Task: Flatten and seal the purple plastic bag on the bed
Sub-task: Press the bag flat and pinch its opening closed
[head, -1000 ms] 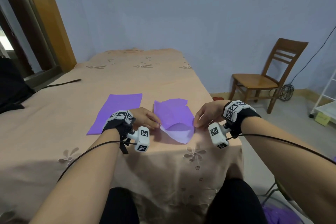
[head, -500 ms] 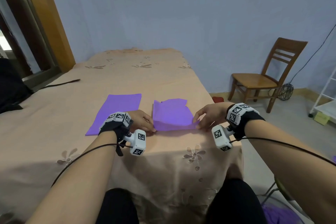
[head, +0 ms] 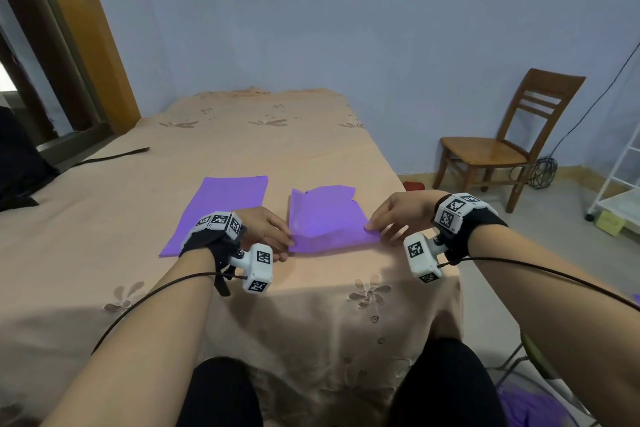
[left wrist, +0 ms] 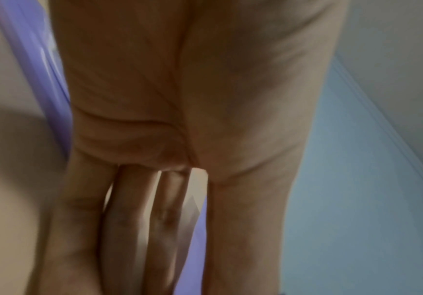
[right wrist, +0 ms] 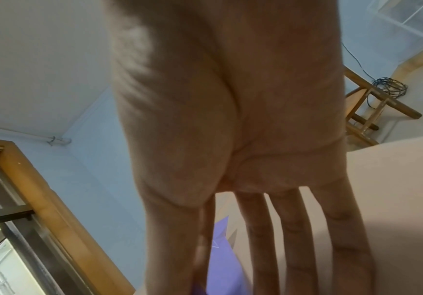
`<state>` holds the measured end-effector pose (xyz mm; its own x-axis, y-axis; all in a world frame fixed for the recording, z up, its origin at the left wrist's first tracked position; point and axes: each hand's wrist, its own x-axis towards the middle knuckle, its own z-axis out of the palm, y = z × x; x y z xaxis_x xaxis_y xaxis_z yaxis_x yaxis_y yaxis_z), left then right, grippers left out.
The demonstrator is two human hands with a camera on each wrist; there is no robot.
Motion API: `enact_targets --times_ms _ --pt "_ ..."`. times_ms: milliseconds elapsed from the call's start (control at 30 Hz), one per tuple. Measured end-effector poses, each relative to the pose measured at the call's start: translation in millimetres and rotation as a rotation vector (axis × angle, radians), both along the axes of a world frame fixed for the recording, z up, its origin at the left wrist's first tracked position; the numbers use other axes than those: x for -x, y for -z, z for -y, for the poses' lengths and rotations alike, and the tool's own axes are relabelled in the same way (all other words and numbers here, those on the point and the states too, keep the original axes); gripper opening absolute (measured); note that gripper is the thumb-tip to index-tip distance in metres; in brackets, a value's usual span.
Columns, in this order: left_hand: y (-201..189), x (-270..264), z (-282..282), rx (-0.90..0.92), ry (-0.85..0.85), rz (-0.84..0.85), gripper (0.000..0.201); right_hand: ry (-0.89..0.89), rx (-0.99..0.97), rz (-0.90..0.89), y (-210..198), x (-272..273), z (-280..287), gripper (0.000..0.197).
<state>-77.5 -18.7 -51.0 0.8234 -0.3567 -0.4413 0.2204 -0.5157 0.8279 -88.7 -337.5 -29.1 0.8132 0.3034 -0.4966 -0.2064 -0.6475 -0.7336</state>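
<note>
Fingers of the left hand point(head: 265, 230) stretched nearly straight and close together, tips laid on the near left corner of the crumpled purple plastic bag point(head: 325, 218); thumb beneath the edge there, though whether pinching or only touching cannot be told. Same straight, close-set fingers point(left wrist: 127, 219) seen from the left wrist view, with purple plastic showing between and beside them. Fingers of the right hand point(head: 401, 213) spread a little wider, lightly bent, thumb and forefinger meeting at the near right corner of the bag and seeming to nip its edge; other fingers resting just off the bag on the cloth. From the right wrist view, four long fingers point(right wrist: 291, 239) fanned apart, a sliver of purple between thumb and forefinger.

Bag lying on the peach flower-patterned bedspread point(head: 277, 146) near the bed's right front corner, between both hands, mostly flat but puckered along its near edge, with a notched flap at the far end.

Counted: two purple sheets on the bed, namely the bag in hand and one flat purple rectangular bag point(head: 221, 211) just left of it, partly behind the left wrist. Two hands, each with a black wrist strap carrying white marker blocks. One brown wooden chair point(head: 502, 146) on the floor to the right, well apart from the bed.
</note>
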Motion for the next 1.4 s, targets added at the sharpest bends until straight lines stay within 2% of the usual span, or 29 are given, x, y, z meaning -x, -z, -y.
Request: enact_targets --times_ms 100,200,300,433,667,733,800,833,900,933,1033,1133,1267,1333,1400 --pt "3 -1 -3 -0.043 0.053 0.017 0.016 0.035 0.038 0.034 1 -2 -2 0.014" --pt "1 -2 0 -0.064 0.052 0.007 0.013 0.090 0.082 0.100 7 -6 -5 0.011" --pt "1 -7 5 -0.078 0.027 0.014 0.025 0.134 0.099 0.115 12 -10 -6 0.013" --pt "7 -15 7 -0.101 -0.026 0.032 0.018 0.181 0.098 0.134 12 -11 -7 0.018" --pt "7 -16 5 -0.149 -0.043 0.013 0.014 0.235 0.050 0.144 15 -9 -11 0.013" --pt "9 -18 4 -0.161 -0.040 0.010 0.020 0.267 0.049 0.135 16 -9 -12 0.012" --pt "9 -20 3 -0.200 -0.042 0.001 0.030 0.289 0.058 0.124 17 -10 -11 0.027" --pt "11 -24 1 -0.228 -0.031 -0.002 0.039 0.296 0.060 0.115 17 -11 -11 0.031" --pt "16 -30 1 -0.283 0.002 -0.017 0.064 0.304 0.047 0.106 17 -10 -11 0.027" --pt "16 -31 3 -0.293 -0.007 -0.015 0.065 0.311 0.036 0.095 17 -10 -11 0.022" --pt "16 -28 9 -0.300 -0.106 0.075 0.033 0.332 0.023 0.078 18 -12 -13 0.017" --pt "20 -28 12 -0.329 -0.120 0.099 0.027 0.352 0.041 0.054 18 -14 -15 0.028" --pt "20 -31 6 -0.360 -0.059 0.042 0.041 0.368 0.035 0.004 20 -18 -12 0.038" --pt "21 -35 3 -0.356 0.007 -0.027 0.052 0.376 0.020 -0.004 26 -28 -6 0.059" --pt "24 -39 1 -0.371 -0.023 0.016 0.046 0.341 0.030 -0.003 35 -42 2 0.085"
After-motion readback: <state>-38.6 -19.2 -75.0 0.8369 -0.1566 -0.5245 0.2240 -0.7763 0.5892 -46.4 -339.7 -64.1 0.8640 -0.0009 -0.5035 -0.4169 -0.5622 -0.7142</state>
